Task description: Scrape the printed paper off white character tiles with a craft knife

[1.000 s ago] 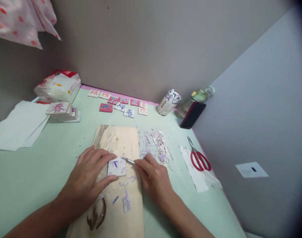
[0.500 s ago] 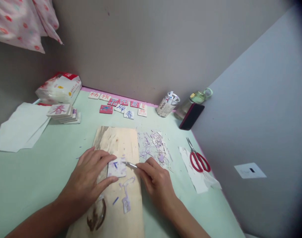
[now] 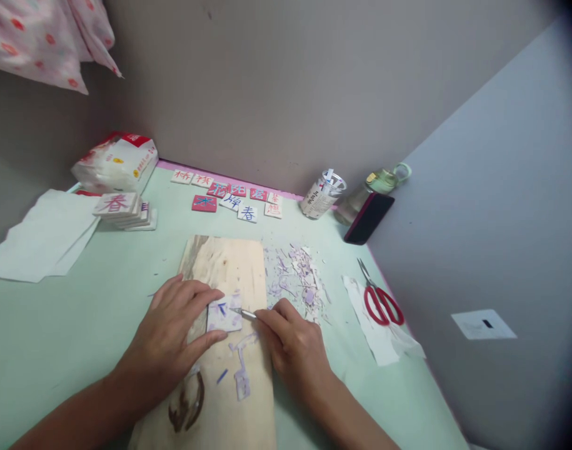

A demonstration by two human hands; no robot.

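Observation:
My left hand (image 3: 173,331) presses a small square tile (image 3: 224,315) flat onto a wooden board (image 3: 224,262), thumb below it and fingers along its left side. The tile is whitish with lilac patches and a few blue strokes. My right hand (image 3: 292,340) grips a thin metal craft knife (image 3: 243,312), whose tip rests on the tile's right part. Peeled lilac strips (image 3: 241,365) lie on the board below the tile.
Lilac scraps (image 3: 295,278) are piled right of the board on the green table (image 3: 79,312). Red scissors (image 3: 382,300) lie on paper at the right. Finished character tiles (image 3: 234,200), a tile stack (image 3: 121,209), tissue pack (image 3: 114,162), cup (image 3: 321,197) and phone (image 3: 367,219) stand at the back.
The knife tip has crept a little leftward and down onto the tile. My left hand has kept the tile pinned in place. The view shifted slightly.

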